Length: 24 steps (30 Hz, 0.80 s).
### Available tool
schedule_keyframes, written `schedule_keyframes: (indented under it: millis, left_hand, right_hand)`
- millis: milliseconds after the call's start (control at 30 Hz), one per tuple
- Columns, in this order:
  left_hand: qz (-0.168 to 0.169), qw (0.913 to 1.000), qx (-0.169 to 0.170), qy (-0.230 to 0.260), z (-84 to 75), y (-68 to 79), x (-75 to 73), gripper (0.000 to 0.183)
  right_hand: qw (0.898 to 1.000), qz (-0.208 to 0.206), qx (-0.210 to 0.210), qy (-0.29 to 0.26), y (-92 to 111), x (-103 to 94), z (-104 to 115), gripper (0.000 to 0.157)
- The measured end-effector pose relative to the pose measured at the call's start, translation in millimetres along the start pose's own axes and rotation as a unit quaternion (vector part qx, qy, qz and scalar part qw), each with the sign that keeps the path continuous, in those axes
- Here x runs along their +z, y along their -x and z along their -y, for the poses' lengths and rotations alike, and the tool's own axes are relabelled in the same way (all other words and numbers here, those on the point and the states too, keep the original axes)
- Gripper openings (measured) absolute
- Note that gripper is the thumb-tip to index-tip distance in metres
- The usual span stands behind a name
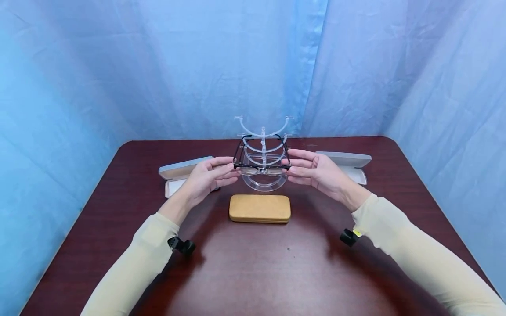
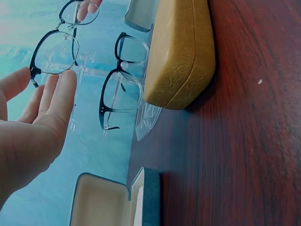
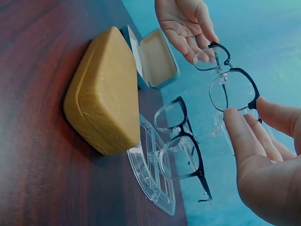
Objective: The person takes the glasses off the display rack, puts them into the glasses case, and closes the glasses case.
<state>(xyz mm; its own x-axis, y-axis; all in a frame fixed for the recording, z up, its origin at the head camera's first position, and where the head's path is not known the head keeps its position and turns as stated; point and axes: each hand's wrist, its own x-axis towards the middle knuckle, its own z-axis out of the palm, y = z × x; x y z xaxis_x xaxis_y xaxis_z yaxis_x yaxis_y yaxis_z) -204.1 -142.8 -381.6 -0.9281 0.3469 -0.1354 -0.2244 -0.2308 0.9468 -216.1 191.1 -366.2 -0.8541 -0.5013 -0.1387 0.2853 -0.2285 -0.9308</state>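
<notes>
A pair of glasses with a black browline and thin metal lower rims [image 1: 272, 167] is held in front of the clear display stand [image 1: 263, 131]. My left hand [image 1: 211, 177] pinches its left end between thumb and fingers. At the other end my right hand [image 1: 316, 173] grips the frame the same way. The temples point back toward the stand. Lower on the stand sits a second pair of glasses with a dark upper frame and clear lower rims [image 3: 200, 162], also seen in the left wrist view. In the head view the held pair largely hides it.
A closed yellow glasses case [image 1: 259, 208] lies on the dark red table [image 1: 261, 267] in front of the stand. Open glasses cases stand on both sides, a left case [image 1: 183, 169] and a right case [image 1: 353, 159], each partly behind a hand. Blue curtains [image 1: 221, 66] enclose the table.
</notes>
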Motion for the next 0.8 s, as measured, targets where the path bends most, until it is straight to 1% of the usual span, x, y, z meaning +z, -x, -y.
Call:
schedule_keyframes:
  millis: [133, 367, 433, 500, 633, 800]
  left_hand:
    - [0.02, 0.9998, 0.004, 0.002, 0.8, 7.8, -0.2, 0.046]
    - [0.046, 0.9985, -0.022, -0.021, 1.1, 24.1, -1.2, 0.034]
    - [0.054, 0.998, -0.023, -0.025, 1.5, 27.6, -1.6, 0.031]
    - [0.06, 0.9976, -0.021, -0.027, 2.7, 30.8, -2.9, 0.028]
    - [0.061, 0.9974, -0.024, -0.031, 6.8, 35.0, -4.8, 0.031]
    - [0.068, 0.9968, -0.022, -0.035, 12.1, 35.6, -5.1, 0.033]
  right_hand:
    - [1.0, 0.005, -0.001, 0.027, 9, 3.2, -1, 0.067]
    - [0.996, 0.026, -0.008, 0.082, 21, 7.5, -5, 0.062]
    - [0.995, 0.029, -0.011, 0.092, 23, 7.7, -7, 0.063]
    - [0.995, 0.034, -0.017, 0.096, 24, 8.0, -9, 0.064]
    - [0.993, 0.042, -0.021, 0.104, 27, 7.8, -15, 0.064]
    - [0.993, 0.045, -0.021, 0.11, 31, 6.7, -19, 0.062]
